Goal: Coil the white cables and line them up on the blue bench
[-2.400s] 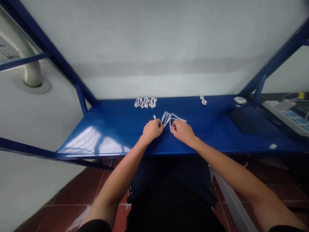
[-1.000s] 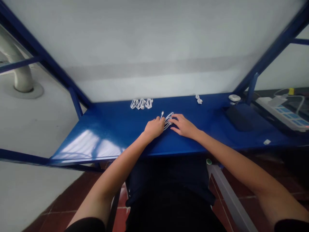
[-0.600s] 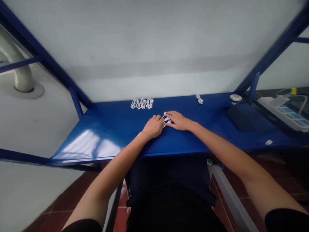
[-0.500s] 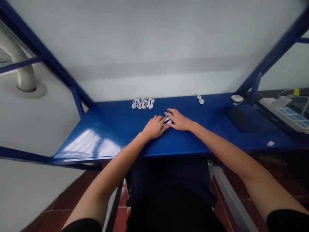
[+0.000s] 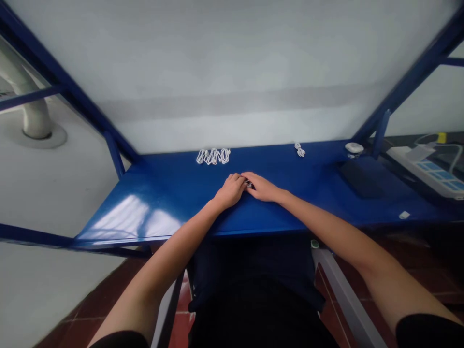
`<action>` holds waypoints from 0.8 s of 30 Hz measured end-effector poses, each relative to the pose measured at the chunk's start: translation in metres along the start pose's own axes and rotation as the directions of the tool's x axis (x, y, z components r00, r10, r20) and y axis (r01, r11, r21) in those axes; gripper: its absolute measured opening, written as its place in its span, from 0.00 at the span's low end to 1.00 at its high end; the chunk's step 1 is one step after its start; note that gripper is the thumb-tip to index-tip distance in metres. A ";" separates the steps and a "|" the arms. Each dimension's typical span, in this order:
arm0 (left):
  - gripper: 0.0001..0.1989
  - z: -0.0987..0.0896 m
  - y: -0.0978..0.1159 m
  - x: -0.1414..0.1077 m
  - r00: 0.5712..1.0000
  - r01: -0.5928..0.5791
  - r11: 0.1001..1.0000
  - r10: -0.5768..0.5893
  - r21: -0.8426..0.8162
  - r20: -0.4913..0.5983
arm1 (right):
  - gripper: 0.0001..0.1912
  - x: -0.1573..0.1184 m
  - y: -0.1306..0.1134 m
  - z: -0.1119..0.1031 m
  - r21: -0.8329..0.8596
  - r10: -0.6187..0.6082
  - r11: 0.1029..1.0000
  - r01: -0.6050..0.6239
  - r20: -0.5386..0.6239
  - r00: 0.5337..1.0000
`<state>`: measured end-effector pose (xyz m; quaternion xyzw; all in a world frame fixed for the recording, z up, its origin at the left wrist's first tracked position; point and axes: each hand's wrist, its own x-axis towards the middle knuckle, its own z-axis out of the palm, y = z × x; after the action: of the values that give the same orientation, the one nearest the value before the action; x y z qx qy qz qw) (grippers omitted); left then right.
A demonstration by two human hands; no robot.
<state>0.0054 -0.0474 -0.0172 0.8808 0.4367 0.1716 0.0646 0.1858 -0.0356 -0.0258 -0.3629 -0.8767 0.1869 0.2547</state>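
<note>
Both hands meet over the middle of the blue table (image 5: pixel 174 179). A small bundle of white cable (image 5: pixel 249 184) shows in the gap between them, mostly covered by fingers. My left hand (image 5: pixel 231 190) is closed on the cable's left side, with its fingers bent. From the right, my right hand (image 5: pixel 264 187) curves round the other side, thumb and fingers closed on it. At the back, left of the hands, several coiled white cables (image 5: pixel 213 156) lie side by side. Another folded white cable (image 5: pixel 299 150) lies at the back right.
A round white object (image 5: pixel 354 148) sits at the back right, near a dark flat object (image 5: pixel 360 179). A white power strip (image 5: pixel 427 171) lies further right. Near the front right edge is a small white piece (image 5: pixel 404 215). Blue frame posts (image 5: pixel 379 130) rise at both sides.
My right hand has drawn in toward the left hand, and its raised fingers have come down round the white cable. Less of the cable shows. The left hand has barely moved.
</note>
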 end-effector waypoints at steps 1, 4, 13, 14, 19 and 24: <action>0.16 0.001 0.000 -0.001 1.000 0.011 1.000 -0.011 -0.018 -0.020 | 0.23 0.001 -0.003 0.001 -0.014 -0.004 1.000 0.004 -0.004 1.000; 0.14 0.003 0.000 -0.003 0.994 0.055 0.995 -0.062 -0.077 -0.088 | 0.17 0.004 -0.009 0.002 -0.157 0.012 0.988 -0.009 0.021 1.000; 0.14 -0.004 0.005 -0.007 0.980 0.192 0.981 -0.190 0.031 -0.064 | 0.10 0.004 -0.014 0.004 -0.465 0.093 0.885 -0.023 0.127 0.988; 0.15 -0.005 0.005 -0.008 0.982 0.178 0.984 -0.177 0.019 -0.061 | 0.09 0.004 -0.015 0.003 -0.468 0.100 0.883 -0.030 0.125 0.987; 0.16 -0.009 0.004 -0.004 0.978 0.120 0.981 -0.143 -0.150 -0.155 | 0.09 0.006 -0.016 -0.014 -0.252 0.120 0.963 -0.092 0.101 0.988; 0.18 -0.011 0.006 0.028 0.878 0.184 0.930 -0.301 -0.319 -0.371 | 0.07 0.027 -0.013 -0.030 0.310 0.233 0.923 -0.230 0.026 0.972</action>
<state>0.0218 -0.0299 0.0017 0.7444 0.5202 0.4033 0.1128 0.1804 -0.0200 0.0134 -0.4204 -0.7858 0.3491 0.2897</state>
